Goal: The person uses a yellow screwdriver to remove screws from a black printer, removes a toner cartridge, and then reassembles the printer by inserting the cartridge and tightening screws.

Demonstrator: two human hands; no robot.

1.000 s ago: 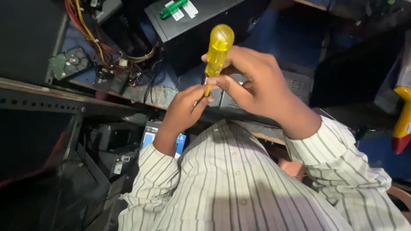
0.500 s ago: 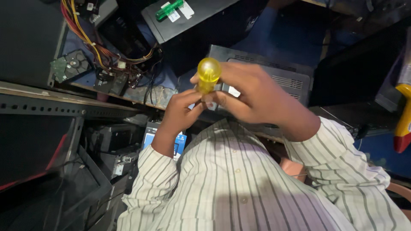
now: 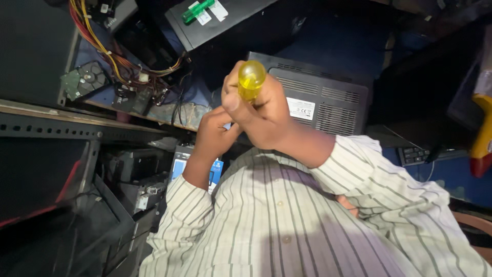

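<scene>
My right hand is closed around the clear yellow handle of a screwdriver, whose rounded end points toward the camera. Its shaft is hidden behind my fingers. My left hand is curled just below and left of the right one, touching it near where the shaft would be; what it pinches is hidden. Both arms wear a white shirt with thin dark stripes.
A dark grey vented device lies behind my hands. To the left are a bare hard drive, bundled red and yellow wires and a metal rack rail. A black box with a green part sits above. A yellow-red tool hangs right.
The screwdriver has tipped from upright to pointing its handle end at the camera, and my right hand has wrapped fully around the handle. My left hand stays just beneath.
</scene>
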